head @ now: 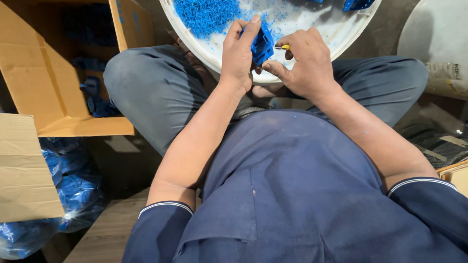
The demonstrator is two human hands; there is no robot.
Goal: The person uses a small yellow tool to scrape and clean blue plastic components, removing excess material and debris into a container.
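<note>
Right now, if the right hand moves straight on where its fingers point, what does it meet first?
Probably the blue plastic part held by the left hand; the right hand points left at it, nearly touching.

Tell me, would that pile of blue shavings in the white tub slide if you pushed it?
Probably it would scatter. The shavings look like thin loose curls, so likely very light and floppy. Stray bits already speckle the tub, so they seem to spread easily. Some might cling to skin rather than slide.
</note>
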